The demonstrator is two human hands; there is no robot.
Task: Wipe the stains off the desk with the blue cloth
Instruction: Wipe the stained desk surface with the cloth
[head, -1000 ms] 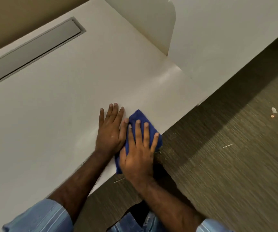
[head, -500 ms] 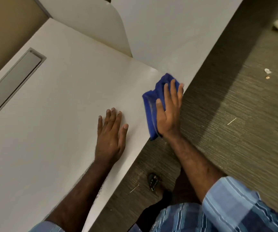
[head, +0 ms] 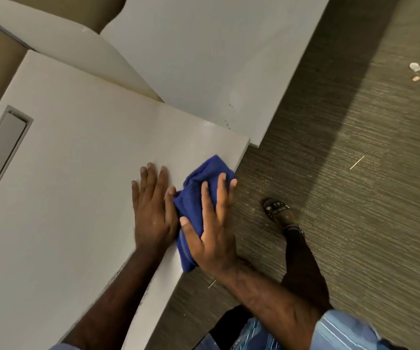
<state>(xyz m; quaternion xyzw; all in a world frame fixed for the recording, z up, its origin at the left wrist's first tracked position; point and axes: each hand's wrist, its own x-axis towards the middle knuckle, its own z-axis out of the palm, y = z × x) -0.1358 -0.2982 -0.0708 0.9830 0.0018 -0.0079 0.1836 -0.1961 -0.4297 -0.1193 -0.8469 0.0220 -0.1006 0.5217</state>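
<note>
Head view shows the right hand (head: 210, 231) with its grip spread flat, fingers straight, pressing the bunched blue cloth (head: 196, 198) down on the near edge of the white worktop (head: 77, 198), close to its corner. The left hand (head: 153, 210) lies flat with its grip spread too, just beside the cloth, holding nothing. I think the wiping is under way; no stains show here, but small dark specks sit on the next worktop (head: 216, 59) behind, so more may be left.
</note>
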